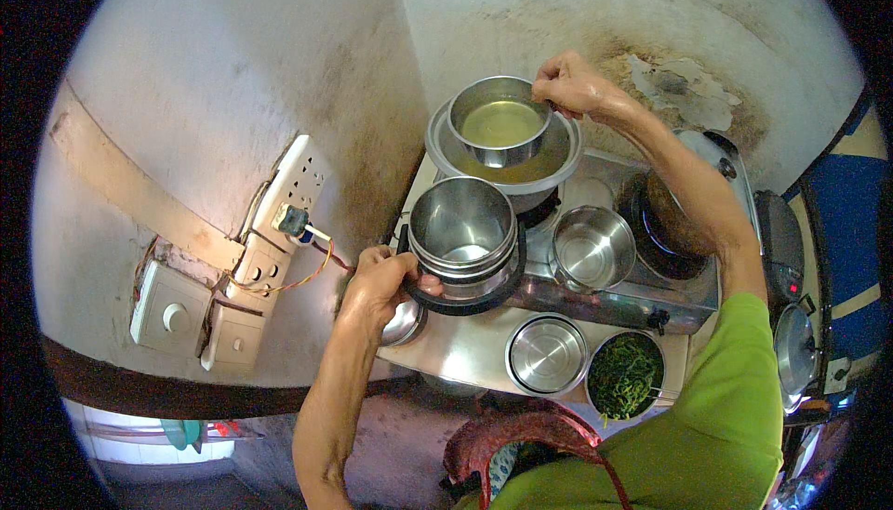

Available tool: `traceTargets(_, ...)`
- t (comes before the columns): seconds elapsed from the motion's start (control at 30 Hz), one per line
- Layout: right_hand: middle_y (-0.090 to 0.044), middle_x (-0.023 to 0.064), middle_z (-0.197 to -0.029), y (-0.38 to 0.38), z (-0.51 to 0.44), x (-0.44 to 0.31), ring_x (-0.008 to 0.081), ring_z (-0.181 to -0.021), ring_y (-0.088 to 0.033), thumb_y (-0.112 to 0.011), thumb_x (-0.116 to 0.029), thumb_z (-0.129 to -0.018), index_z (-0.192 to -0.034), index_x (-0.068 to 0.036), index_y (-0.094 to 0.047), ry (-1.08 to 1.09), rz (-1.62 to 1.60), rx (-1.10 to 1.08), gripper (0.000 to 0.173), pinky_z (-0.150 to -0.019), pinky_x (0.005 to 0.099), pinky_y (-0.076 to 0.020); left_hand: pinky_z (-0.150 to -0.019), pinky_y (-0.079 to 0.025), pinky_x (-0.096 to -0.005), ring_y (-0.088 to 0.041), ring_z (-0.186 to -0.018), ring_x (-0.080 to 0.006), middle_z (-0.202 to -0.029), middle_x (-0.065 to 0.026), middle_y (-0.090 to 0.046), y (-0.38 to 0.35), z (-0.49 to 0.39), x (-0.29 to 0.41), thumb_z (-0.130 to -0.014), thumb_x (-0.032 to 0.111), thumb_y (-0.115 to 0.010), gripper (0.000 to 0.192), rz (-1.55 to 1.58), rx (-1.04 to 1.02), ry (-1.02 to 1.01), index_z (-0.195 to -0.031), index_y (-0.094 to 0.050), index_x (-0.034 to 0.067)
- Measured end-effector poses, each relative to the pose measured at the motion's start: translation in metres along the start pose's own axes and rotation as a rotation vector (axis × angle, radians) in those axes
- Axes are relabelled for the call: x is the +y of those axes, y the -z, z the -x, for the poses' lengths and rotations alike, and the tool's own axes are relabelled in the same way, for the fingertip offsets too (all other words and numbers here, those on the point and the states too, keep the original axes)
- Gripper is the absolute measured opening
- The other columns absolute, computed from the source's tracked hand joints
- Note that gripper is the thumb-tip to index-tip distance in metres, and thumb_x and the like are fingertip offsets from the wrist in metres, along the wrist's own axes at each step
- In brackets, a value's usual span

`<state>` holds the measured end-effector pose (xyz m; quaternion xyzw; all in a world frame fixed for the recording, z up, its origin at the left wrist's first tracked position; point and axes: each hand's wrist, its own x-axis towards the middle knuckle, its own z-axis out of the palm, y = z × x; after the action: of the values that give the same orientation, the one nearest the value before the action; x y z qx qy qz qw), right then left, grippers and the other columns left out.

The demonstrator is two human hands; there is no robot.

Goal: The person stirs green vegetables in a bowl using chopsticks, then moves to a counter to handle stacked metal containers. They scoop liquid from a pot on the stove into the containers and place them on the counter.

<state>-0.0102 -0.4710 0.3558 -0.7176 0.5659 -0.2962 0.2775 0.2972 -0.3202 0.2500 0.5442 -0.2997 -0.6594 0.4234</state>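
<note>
My right hand (568, 88) grips the rim of a round steel container (506, 156) that holds yellowish liquid. It hangs above a wide metal pot (438, 135), which has similar liquid inside and stands at the back left of the gas stove. Nearer to me, my left hand (391, 280) holds a steel food carrier (464, 224) by its dark handle frame (481, 309). The carrier's open top shows a bare, shiny inside. To its right, an empty steel container (593, 248) rests on the stove.
A shallow steel container or lid (548, 355) lies on the counter beside a bowl of cooked greens (624, 374). A covered dark pan (673, 231) occupies the right burner. Wired sockets (296, 182) are on the left wall. The stove knob (658, 320) faces me.
</note>
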Motion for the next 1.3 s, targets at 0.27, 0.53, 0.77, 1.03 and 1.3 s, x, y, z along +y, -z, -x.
traceTargets(0.27, -0.059, 0.0127, -0.053, -0.016, 0.034, -0.029, 0.0206, -0.045, -0.059, -0.063, -0.016, -0.072, -0.066, 0.002, -0.065, 0.172, 0.083, 0.008, 0.019, -0.045, 0.0365, -0.0462, -0.052, -0.061, -0.0435, -0.063, -0.053, -0.0323, -0.067, -0.0184, -0.056, -0.001, 0.001, -0.002, -0.07, -0.013, -0.048, 0.007, 0.017, 0.015, -0.036, -0.077, -0.047, -0.011)
traceTargets(0.53, -0.059, 0.0243, -0.062, -0.03, 0.054, -0.042, 0.0403, -0.056, -0.06, -0.061, -0.019, -0.069, -0.063, 0.003, -0.061, 0.531, 0.383, 0.221, 0.024, -0.057, 0.0483, -0.0484, -0.052, -0.062, -0.0454, -0.065, -0.057, -0.0345, -0.071, -0.0198, -0.055, 0.0, -0.001, -0.007, -0.073, -0.012, -0.048, 0.007, 0.022, -0.011, -0.016, -0.079, -0.043, -0.01)
traceTargets(0.77, -0.058, 0.0205, -0.062, -0.042, 0.077, -0.052, 0.0396, -0.054, -0.058, -0.061, -0.017, -0.074, -0.067, 0.0, -0.055, 0.729, 0.547, 0.316, 0.019, -0.053, 0.0474, -0.0484, -0.05, -0.061, -0.0455, -0.065, -0.054, -0.0341, -0.067, -0.0202, -0.057, 0.004, -0.009, -0.015, -0.075, -0.01, -0.048, 0.005, 0.076, -0.042, -0.02, -0.075, -0.044, -0.008)
traceTargets(1.03, -0.049, 0.0033, -0.063, -0.058, 0.117, -0.059, 0.0132, -0.049, -0.054, -0.066, -0.01, -0.073, -0.095, 0.008, -0.058, 1.341, 0.897, 0.467, 0.03, -0.038, 0.0272, -0.0421, -0.053, -0.058, -0.0424, -0.061, -0.054, -0.0294, -0.066, -0.0168, -0.057, 0.003, -0.006, -0.017, -0.068, -0.014, -0.049, 0.011, 0.048, 0.02, -0.03, -0.079, -0.05, -0.01)
traceTargets(1.3, -0.057, 0.0179, -0.064, -0.045, 0.054, -0.028, 0.0304, -0.053, -0.059, -0.062, -0.012, -0.079, -0.073, -0.003, -0.054, 0.837, 0.52, 0.45, 0.014, -0.048, 0.0417, -0.0453, -0.039, -0.048, -0.0316, -0.062, -0.053, -0.024, -0.069, -0.0123, -0.055, 0.006, -0.009, -0.019, -0.069, -0.008, -0.053, 0.015, 0.002, -0.017, -0.015, -0.082, -0.047, -0.004)
